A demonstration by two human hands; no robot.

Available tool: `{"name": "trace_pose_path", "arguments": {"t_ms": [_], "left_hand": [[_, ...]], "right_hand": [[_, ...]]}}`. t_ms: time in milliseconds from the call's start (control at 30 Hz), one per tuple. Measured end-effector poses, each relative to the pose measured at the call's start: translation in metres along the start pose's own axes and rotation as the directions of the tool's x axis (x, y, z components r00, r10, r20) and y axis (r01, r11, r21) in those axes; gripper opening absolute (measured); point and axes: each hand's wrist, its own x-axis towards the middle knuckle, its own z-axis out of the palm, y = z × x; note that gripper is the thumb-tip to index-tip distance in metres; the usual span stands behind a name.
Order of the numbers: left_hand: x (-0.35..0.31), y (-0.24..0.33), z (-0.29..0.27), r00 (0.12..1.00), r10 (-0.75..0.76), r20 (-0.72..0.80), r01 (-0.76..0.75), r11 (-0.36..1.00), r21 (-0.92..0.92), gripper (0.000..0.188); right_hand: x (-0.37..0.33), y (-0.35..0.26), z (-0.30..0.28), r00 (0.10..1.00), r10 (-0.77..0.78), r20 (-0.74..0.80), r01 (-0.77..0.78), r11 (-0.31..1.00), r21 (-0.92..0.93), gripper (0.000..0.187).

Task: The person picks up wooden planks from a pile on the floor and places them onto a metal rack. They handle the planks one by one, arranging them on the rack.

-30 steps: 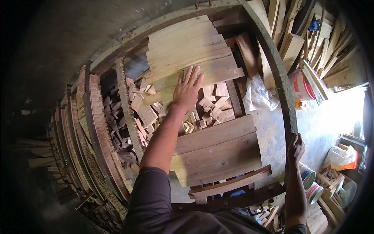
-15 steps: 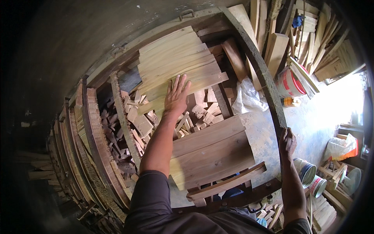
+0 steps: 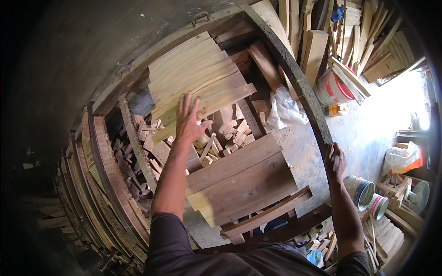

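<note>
A pale panel of edge-to-edge wooden boards [image 3: 198, 69] lies across the far part of a large wooden frame. At its near edge is my left hand [image 3: 188, 123], open, fingers stretched and thumb out to the side; whether it touches the board or hovers just over it I cannot tell. My right hand [image 3: 335, 161] is closed around the dark right-hand rail [image 3: 317, 115] of the frame. Closer to me lies a second panel of browner boards [image 3: 244, 184], with a curved wooden strip [image 3: 267, 214] by its near edge.
Offcut blocks [image 3: 235, 133] fill the gap between the panels. Parallel timbers [image 3: 110, 170] run along the left. A white plastic sack [image 3: 284, 109] lies inside the rail. Beyond it stand a red-and-white bucket [image 3: 334, 87] and leaning planks [image 3: 315, 50]. Open tins [image 3: 360, 192] lie at the right.
My left hand has drawn slightly left and toward me over the pale panel, its thumb now spread outward. My right hand keeps its hold on the rail. The whole view has shifted a little.
</note>
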Motion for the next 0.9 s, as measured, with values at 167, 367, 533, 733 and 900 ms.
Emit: {"name": "trace_pose_path", "arguments": {"t_ms": [167, 367, 533, 733, 900], "left_hand": [[-0.001, -0.051, 0.003, 0.922, -0.343, -0.178, 0.295, 0.923, -0.248, 0.104], [0.011, -0.081, -0.011, 0.831, -0.535, -0.151, 0.476, 0.826, -0.301, 0.104], [0.009, -0.083, -0.003, 0.847, -0.496, -0.192, 0.458, 0.864, -0.210, 0.091], [-0.078, 0.029, 0.015, 0.954, -0.011, -0.301, -0.016, 0.996, -0.090, 0.059], [-0.155, 0.081, 0.042, 0.995, -0.024, 0.094, 0.058, 0.925, -0.377, 0.052]], "right_hand": [[0.002, -0.002, -0.001, 1.000, -0.004, 0.000, 0.004, 1.000, 0.011, 0.032], [-0.001, -0.005, 0.001, 0.997, -0.033, -0.065, 0.036, 0.998, 0.058, 0.039], [-0.001, -0.004, 0.001, 0.997, -0.048, -0.067, 0.052, 0.997, 0.054, 0.038], [0.004, -0.001, 0.000, 0.999, 0.027, 0.031, -0.027, 1.000, 0.005, 0.035], [0.005, -0.002, 0.001, 0.999, 0.036, 0.015, -0.035, 0.999, -0.024, 0.045]]}}
